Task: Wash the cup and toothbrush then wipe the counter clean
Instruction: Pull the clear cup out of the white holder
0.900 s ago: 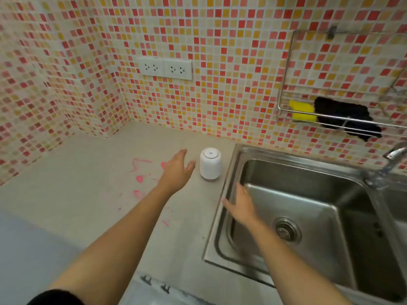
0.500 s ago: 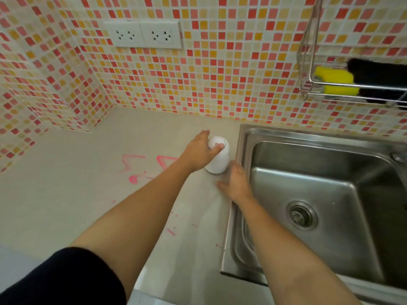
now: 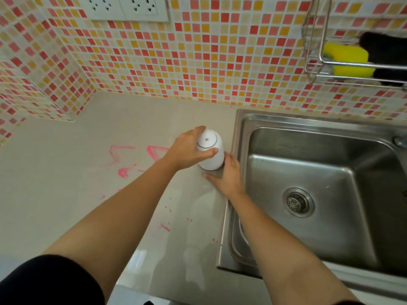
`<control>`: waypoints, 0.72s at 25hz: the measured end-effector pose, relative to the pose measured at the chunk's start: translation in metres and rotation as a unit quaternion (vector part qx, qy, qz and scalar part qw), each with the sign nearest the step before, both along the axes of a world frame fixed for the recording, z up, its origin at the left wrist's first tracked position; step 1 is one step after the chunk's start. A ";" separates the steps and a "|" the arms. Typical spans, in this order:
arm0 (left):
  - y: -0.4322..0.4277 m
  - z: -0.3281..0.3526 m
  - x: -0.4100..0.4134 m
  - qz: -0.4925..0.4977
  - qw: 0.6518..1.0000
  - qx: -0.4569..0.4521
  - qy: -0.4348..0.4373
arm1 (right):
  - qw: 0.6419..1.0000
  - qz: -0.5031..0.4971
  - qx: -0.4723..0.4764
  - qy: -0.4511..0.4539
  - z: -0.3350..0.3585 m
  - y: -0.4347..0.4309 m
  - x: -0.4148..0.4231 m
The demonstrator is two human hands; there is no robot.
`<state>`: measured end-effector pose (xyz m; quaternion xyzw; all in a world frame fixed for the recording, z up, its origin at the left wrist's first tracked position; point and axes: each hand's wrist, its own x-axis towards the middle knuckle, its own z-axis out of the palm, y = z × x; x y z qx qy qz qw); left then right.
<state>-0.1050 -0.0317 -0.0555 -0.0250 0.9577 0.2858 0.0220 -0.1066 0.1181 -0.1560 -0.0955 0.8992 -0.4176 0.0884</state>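
A white cup (image 3: 211, 158) stands upside down on the beige counter (image 3: 66, 194), just left of the sink rim. My left hand (image 3: 187, 150) wraps around its upper part from the left, thumb and fingers closed on it. At the cup's base, my right hand (image 3: 226, 175) lies against its right side, fingers touching the counter. Pink smears (image 3: 123, 155) and small pink drops mark the counter to the left and in front. No toothbrush is in view.
A steel sink (image 3: 308, 194) with a drain (image 3: 297, 202) fills the right side. On the tiled wall hangs a wire rack (image 3: 317, 69) with a yellow sponge (image 3: 348, 60) and a black cloth (image 3: 387, 49). Two sockets (image 3: 123, 7) sit above the counter.
My left hand reached the cup and closed on it. My right hand moved from the sink edge to the cup's base. The camera came closer and looks more steeply down.
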 end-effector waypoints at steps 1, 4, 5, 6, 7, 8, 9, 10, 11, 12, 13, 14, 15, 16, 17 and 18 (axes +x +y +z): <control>-0.004 0.000 0.002 -0.011 1.000 0.004 -0.003 | 1.000 -0.004 0.005 -0.001 -0.001 -0.001 0.001; -0.010 0.005 0.005 -0.041 0.999 0.018 -0.013 | 1.000 -0.021 -0.008 0.001 -0.001 -0.004 0.002; -0.011 0.006 0.005 -0.047 0.999 0.016 -0.020 | 0.999 -0.028 -0.019 0.007 -0.001 -0.004 0.001; -0.010 0.006 0.004 -0.049 0.998 0.013 -0.032 | 0.999 -0.036 -0.030 0.016 -0.001 -0.004 0.001; -0.009 0.007 0.002 -0.052 0.997 0.013 -0.049 | 0.998 -0.042 -0.037 0.026 -0.002 -0.004 0.001; -0.006 0.008 0.002 -0.059 0.996 0.014 -0.064 | 0.998 -0.046 -0.038 0.034 -0.001 -0.004 0.002; -0.004 0.010 0.001 -0.069 0.995 0.014 -0.075 | 0.997 -0.049 -0.036 0.039 -0.001 -0.004 0.003; -0.001 0.011 0.001 -0.078 0.994 0.012 -0.082 | 0.997 -0.047 -0.034 0.041 -0.001 -0.004 0.003; 0.000 0.013 0.001 -0.082 0.993 0.012 -0.084 | 0.998 -0.042 -0.033 0.040 -0.002 -0.005 0.002; 0.000 0.014 0.000 -0.086 0.993 0.011 -0.085 | 0.998 -0.038 -0.031 0.036 -0.004 -0.005 0.002; 0.001 0.015 -0.001 -0.092 0.992 0.008 -0.086 | 0.998 -0.036 -0.032 0.032 -0.005 -0.005 0.001; 0.000 0.016 -0.001 -0.100 0.991 0.000 -0.087 | 0.998 -0.036 -0.039 0.030 -0.006 -0.005 0.000; 0.000 0.016 -0.001 -0.110 0.990 -0.009 -0.089 | 0.998 -0.038 -0.050 0.029 -0.006 -0.004 0.000; -0.001 0.016 -0.001 -0.115 0.989 -0.016 -0.091 | 0.997 -0.038 -0.059 0.031 -0.007 -0.003 0.000; -0.003 0.015 -0.001 -0.116 0.989 -0.019 -0.090 | 0.997 -0.035 -0.066 0.035 -0.005 -0.003 0.001; -0.005 0.014 0.000 -0.114 0.990 -0.022 -0.086 | 0.996 -0.033 -0.069 0.039 -0.003 -0.002 0.002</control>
